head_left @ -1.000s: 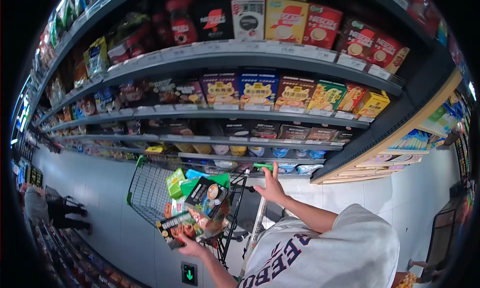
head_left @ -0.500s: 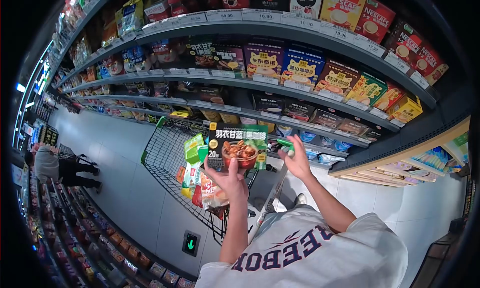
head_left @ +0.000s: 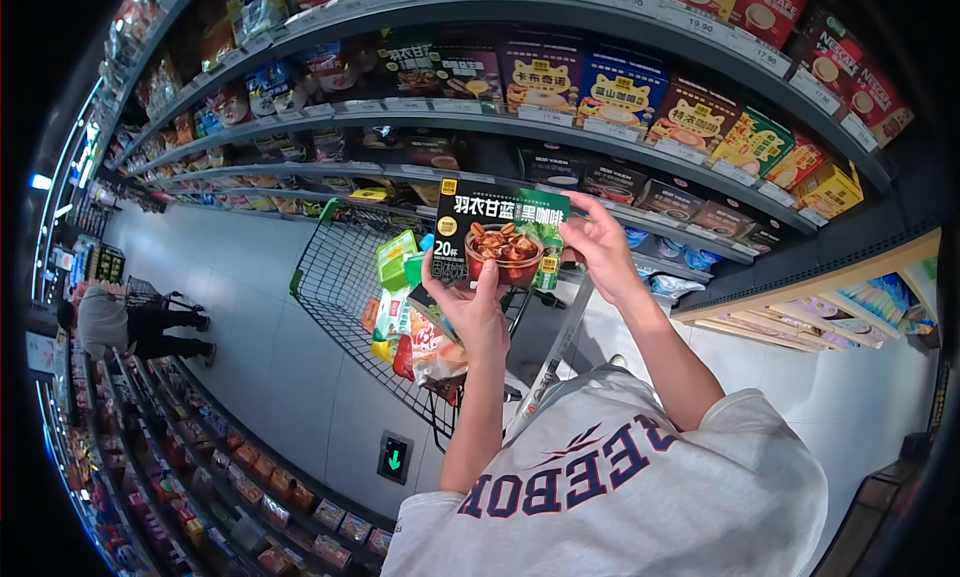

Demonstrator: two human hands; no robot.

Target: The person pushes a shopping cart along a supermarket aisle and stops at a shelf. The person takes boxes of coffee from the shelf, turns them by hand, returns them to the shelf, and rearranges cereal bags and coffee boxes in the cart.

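A black and green coffee box (head_left: 503,239), with a picture of a cup on its front, is held up between both hands above the cart. My left hand (head_left: 474,315) grips its lower left part, with the thumb on the front. At the upper right corner, my right hand (head_left: 598,245) pinches the box between thumb and fingers. Beneath it stands a wire shopping cart (head_left: 345,312) holding a green package (head_left: 396,259) and several bags, partly hidden by the box and my left arm.
Long shelves (head_left: 590,127) of coffee boxes curve across the top. A wooden display (head_left: 800,297) stands at the right. Another person (head_left: 105,320) is bent over by a second cart at the far left. Lower shelves (head_left: 230,477) run along the bottom left, beside a floor sign (head_left: 395,458).
The box has come up from over the cart, and its front now faces the camera. My right hand has left the cart's handle and taken hold of the box's right side.
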